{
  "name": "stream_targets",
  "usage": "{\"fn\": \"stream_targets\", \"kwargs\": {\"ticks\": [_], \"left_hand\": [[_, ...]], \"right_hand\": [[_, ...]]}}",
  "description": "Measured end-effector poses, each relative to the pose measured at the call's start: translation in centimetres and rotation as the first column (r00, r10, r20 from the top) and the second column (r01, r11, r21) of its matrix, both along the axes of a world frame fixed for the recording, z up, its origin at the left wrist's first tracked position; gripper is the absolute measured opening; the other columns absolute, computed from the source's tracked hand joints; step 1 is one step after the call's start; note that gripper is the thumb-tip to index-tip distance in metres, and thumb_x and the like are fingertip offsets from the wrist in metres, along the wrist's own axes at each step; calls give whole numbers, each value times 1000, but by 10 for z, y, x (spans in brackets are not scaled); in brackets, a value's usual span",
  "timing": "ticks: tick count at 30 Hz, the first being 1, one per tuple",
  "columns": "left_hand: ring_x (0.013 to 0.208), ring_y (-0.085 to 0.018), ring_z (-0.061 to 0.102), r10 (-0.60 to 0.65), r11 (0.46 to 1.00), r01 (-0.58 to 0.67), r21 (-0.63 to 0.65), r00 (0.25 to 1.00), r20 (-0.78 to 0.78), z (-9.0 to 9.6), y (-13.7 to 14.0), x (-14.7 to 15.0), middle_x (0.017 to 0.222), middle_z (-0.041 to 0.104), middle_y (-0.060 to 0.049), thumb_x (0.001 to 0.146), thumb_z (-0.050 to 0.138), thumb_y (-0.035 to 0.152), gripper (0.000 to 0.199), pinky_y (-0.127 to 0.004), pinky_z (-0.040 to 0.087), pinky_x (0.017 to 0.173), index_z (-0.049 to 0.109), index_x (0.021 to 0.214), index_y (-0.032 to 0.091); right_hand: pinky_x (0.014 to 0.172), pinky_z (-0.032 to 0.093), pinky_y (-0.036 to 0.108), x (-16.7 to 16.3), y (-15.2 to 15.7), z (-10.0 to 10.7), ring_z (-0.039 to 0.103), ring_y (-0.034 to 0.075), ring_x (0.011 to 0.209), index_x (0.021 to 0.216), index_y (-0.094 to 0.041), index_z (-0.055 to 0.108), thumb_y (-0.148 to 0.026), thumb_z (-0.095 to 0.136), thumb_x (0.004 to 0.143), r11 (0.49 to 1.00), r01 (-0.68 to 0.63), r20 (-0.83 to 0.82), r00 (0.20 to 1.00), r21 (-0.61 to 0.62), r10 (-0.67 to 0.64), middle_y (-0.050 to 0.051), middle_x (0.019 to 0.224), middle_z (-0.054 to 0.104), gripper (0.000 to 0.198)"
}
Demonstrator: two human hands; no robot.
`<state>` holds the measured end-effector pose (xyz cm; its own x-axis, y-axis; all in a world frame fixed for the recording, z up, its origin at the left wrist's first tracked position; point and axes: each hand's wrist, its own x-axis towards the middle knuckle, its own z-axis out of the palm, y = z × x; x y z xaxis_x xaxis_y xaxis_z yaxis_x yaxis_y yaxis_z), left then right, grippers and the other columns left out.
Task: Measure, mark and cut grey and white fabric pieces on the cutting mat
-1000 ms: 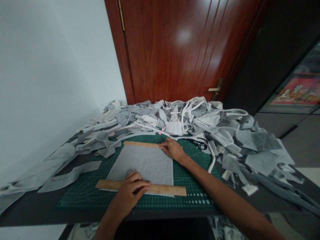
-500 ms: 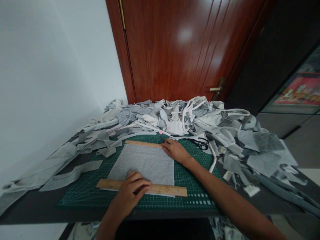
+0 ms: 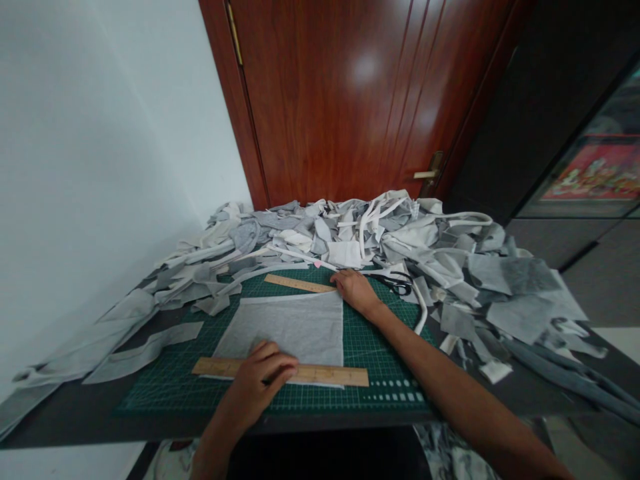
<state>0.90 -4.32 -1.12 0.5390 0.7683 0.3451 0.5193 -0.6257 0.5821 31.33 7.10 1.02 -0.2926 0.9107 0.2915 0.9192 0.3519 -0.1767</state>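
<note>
A grey rectangle of cloth (image 3: 290, 327) lies flat on the green cutting mat (image 3: 385, 347). Across its near edge runs a wooden ruler (image 3: 330, 375). My left hand (image 3: 257, 380) bends over this ruler, with closed fingers gripping it against the cloth. Beyond the cloth's far edge, a second wooden ruler (image 3: 295, 284) lies slanted on the mat, apart from the cloth at its left end. My right hand (image 3: 356, 292) pinches the right end of that ruler, hiding its tip. Black-handled scissors (image 3: 400, 283) lie just right of this hand.
Grey and white cloth scraps (image 3: 345, 253) are heaped along the back of the dark table (image 3: 70, 417) and down both sides. A loose strip (image 3: 145, 350) reaches onto the mat's left side. Behind stand a brown door (image 3: 340, 100) and a white wall (image 3: 125, 133).
My right hand has drawn the far ruler away from the cloth's far edge, baring that edge. The ruler now slants. My left hand and the near ruler stay in place.
</note>
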Motion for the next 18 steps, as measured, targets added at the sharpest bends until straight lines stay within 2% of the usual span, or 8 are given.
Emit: {"fn": "stream_targets", "kwargs": {"ticks": [5,8,11,14,18], "left_hand": [[88,-19,63,2,1000,-2,2,1000,-1,2,0,1,86,70,-2,101,64,35,18,-30,50,81,79,97,28],[87,-20,63,8,1000,-8,19,1000,0,3,1,1,85,71,-2,101,64,35,18,-30,50,80,79,97,28],[87,-19,63,4,1000,-4,23,1000,-16,3,1,1,85,70,-1,101,64,34,17,-29,50,79,79,98,28],[87,-19,64,8,999,-7,40,1000,-23,2,1,0,86,70,-1,101,64,34,16,-29,50,79,79,99,28],[86,-19,64,2,998,-1,55,1000,-21,0,2,0,86,71,-1,101,65,34,15,-29,50,80,79,98,28]], "right_hand": [[100,47,32,4,-3,-3,64,21,110,114,-16,75,-28,52,109,999,-32,-47,998,-9,31,11,114,71,26],[99,47,33,0,-6,-8,64,22,109,117,-16,74,-30,58,107,997,-71,-85,994,-21,69,11,114,70,23],[98,48,35,-3,-8,-11,63,23,109,117,-15,73,-26,68,101,998,-62,-108,992,-22,60,11,112,69,20],[96,48,34,-2,-11,-8,62,23,107,107,-15,72,-17,67,99,998,-59,-126,990,-11,57,10,109,69,9],[94,49,32,-2,-21,8,61,22,106,111,-16,70,-13,59,103,989,-104,-172,978,107,121,10,112,67,14]]}}
